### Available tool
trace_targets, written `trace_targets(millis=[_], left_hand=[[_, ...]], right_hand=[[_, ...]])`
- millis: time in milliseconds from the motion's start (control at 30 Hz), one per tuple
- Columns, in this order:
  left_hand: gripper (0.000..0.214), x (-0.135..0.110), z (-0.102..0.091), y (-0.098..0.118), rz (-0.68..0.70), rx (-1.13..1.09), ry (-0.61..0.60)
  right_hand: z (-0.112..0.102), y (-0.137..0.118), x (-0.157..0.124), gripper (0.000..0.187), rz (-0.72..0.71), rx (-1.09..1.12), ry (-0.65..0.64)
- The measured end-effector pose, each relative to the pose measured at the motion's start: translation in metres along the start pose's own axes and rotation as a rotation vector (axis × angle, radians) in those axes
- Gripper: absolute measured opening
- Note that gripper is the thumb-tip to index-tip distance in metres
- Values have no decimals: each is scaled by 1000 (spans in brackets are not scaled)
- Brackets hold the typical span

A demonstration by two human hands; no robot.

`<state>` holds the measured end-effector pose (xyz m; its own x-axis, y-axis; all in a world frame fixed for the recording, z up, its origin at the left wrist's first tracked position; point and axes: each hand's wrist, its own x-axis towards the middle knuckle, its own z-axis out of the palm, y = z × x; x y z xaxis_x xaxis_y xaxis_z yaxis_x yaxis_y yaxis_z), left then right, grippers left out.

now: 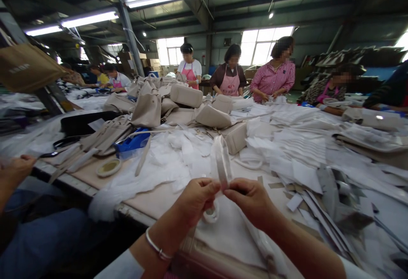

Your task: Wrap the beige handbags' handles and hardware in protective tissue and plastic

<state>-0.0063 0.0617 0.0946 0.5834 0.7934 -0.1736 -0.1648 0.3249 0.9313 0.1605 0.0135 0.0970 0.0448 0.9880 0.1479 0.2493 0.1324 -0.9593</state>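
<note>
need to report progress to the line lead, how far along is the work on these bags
Looks partway. Done: several beige handbags stand formed mid-table. In hand: the left hand and right hand pinch a clear-wrapped strip upright between their fingers. Left: loose beige straps and many white paper sheets lie spread over the table.

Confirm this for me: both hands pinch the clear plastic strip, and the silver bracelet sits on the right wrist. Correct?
One slip: the bracelet is on the left wrist, as the head view shows. The rest stands: the left hand and right hand both pinch the clear plastic strip.
</note>
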Motion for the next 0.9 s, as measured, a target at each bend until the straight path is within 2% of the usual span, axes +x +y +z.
trace_targets(millis=[100,167,200,267,367,433,467,567,633,700,733,800,900], left_hand=[[40,5,2,-2,-122,-261,61],[38,6,4,-5,-103,-263,113],[36,5,5,-6,-73,-214,129],[28,1,5,-8,45,-20,146],[18,-6,3,-8,349,383,146],[17,-9,0,-9,557,605,107],[17,-10,-2,-10,642,694,87],[20,-10,-7,-12,824,917,48],[23,-10,-9,-12,850,995,38],[20,-11,-9,-10,766,928,26],[18,-11,-8,-8,671,830,6],[27,-11,-6,-4,399,508,-53],[42,-7,-3,-3,-14,-39,-66]], right_hand=[[1,5,-3,19,-322,-330,-22],[0,7,-4,22,-428,-412,-37],[-2,7,-4,21,-430,-406,-56],[-7,4,-3,18,-316,-271,-134],[-15,-2,1,30,93,186,-282],[-17,-4,4,38,345,493,-310],[-16,-4,5,40,425,602,-309],[-9,-2,5,42,526,754,-289],[-5,-2,4,43,534,772,-243],[-2,-3,1,38,509,729,-171],[-1,-3,0,33,476,670,-139],[0,-2,-3,24,354,473,-90],[2,2,-8,16,36,48,-28]])
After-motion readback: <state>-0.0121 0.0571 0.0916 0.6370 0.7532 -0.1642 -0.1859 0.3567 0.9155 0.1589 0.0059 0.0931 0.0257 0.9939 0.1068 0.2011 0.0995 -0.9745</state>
